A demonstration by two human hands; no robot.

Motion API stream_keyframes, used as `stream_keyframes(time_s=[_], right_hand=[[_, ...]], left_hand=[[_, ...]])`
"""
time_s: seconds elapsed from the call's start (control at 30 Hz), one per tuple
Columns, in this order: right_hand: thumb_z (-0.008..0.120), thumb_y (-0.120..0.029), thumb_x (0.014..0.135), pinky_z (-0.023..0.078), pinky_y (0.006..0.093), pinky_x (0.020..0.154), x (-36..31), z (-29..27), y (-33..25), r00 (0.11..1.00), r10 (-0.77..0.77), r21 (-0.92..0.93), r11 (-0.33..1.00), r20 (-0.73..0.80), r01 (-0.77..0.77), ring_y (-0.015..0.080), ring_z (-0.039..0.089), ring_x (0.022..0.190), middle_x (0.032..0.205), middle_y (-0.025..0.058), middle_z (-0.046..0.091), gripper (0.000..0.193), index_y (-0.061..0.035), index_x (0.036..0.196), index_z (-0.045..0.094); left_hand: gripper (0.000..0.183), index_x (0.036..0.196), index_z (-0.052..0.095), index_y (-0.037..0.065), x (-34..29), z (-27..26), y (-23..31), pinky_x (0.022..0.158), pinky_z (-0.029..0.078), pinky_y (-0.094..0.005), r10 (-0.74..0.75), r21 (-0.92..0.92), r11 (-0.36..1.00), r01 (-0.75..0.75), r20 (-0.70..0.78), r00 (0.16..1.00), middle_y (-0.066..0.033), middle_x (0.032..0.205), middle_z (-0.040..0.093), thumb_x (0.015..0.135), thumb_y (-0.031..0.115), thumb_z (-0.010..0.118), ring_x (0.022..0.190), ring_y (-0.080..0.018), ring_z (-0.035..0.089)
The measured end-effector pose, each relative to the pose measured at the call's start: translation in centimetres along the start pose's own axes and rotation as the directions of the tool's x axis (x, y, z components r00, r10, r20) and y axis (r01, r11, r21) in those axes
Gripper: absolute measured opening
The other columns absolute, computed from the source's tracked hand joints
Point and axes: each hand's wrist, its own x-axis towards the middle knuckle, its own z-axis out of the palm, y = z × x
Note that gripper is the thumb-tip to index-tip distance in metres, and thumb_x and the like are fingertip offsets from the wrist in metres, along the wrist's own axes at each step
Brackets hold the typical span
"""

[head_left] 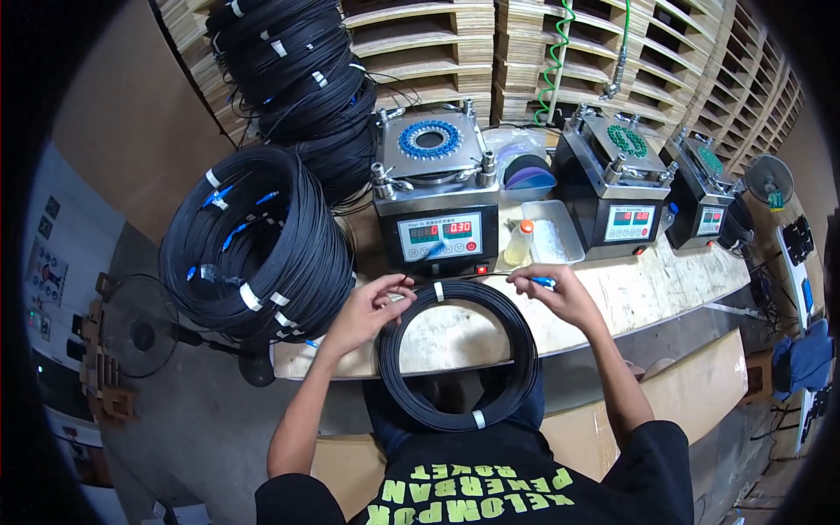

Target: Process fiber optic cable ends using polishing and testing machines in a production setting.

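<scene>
A coil of black cable [391, 350], bound with white tape, leans on the table's front edge and over my lap. Left of its top, my left hand [372, 313] has its fingers curled in; a small dark bit shows at the fingertips, too small to make out. My right hand [560, 296], to the right of the coil, pinches a blue fiber connector [543, 282]. Behind the coil stands a polishing machine [437, 206] with a lit red display and a ring of blue connectors on top. A slim blue-and-white piece [435, 248] shows before its panel.
A large stack of black cable coils [262, 236] stands at left, with another tall stack [293, 96] behind it. Right of the machine are a red-capped bottle [520, 243], a clear tray [553, 229] and two more machines [612, 197]. A fan [140, 328] stands far left.
</scene>
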Motion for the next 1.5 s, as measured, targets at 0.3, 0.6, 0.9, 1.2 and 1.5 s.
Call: stream_keyframes(time_s=[0.3,0.6,0.9,1.2,1.5], right_hand=[[0.066,-0.011,0.095,0.047,0.0225,0.06,2.8,3.2,-1.8,0.996,0.017,0.404,0.915,-0.083,0.018,0.0062,0.059,0.069,0.083,0.0011,0.066,0.018,0.0013,0.107,0.074],[0.07,-0.009,0.093,0.045,0.0216,0.054,3.8,6.2,-0.3,0.991,-0.112,0.483,0.866,-0.068,0.131,0.0062,0.058,0.064,0.08,0.0016,0.061,0.014,0.0028,0.098,0.074],[0.069,-0.01,0.094,0.046,0.0229,0.056,3.4,6.8,0.1,0.999,-0.043,0.536,0.843,-0.017,0.045,0.0062,0.057,0.066,0.079,0.0013,0.063,0.011,-0.0004,0.097,0.074],[0.069,-0.013,0.094,0.046,0.0235,0.057,3.0,6.7,-0.9,0.995,-0.096,0.41,0.909,0.036,0.073,0.0078,0.058,0.067,0.084,0.004,0.063,0.016,0.0017,0.1,0.074],[0.068,-0.015,0.094,0.045,0.0255,0.056,3.5,5.8,-1.0,0.975,-0.085,0.406,0.914,0.206,-0.006,0.0097,0.056,0.067,0.081,0.0042,0.059,0.02,0.0046,0.095,0.073]], left_hand=[[0.015,0.097,0.071,-0.006,4.2,5.0,2.0,0.069,0.053,-0.0319,0.573,0.393,0.777,-0.492,-0.119,0.811,-0.0149,0.089,0.068,0.085,0.002,0.074,0.079,-0.0241,0.067],[0.044,0.124,0.054,0.001,4.5,8.0,-1.3,0.075,0.058,-0.0266,0.242,-0.049,0.966,-0.255,-0.193,0.951,-0.0109,0.091,0.074,0.086,-0.001,0.075,0.087,-0.0129,0.071],[0.061,0.138,0.053,0.005,4.1,6.1,1.4,0.079,0.056,-0.0262,0.292,0.087,0.951,-0.297,0.064,0.954,-0.0081,0.103,0.066,0.083,0.001,0.078,0.09,-0.0129,0.068],[0.019,0.107,0.075,0.0,4.5,6.3,3.8,0.072,0.053,-0.0237,0.434,0.102,0.899,-0.426,-0.072,0.898,-0.0064,0.093,0.066,0.09,0.008,0.072,0.084,-0.0127,0.064],[0.019,0.104,0.075,0.0,4.0,6.4,3.6,0.071,0.054,-0.0237,0.397,-0.027,0.917,-0.399,-0.063,0.916,-0.0076,0.094,0.068,0.085,0.004,0.076,0.084,-0.0122,0.066]])
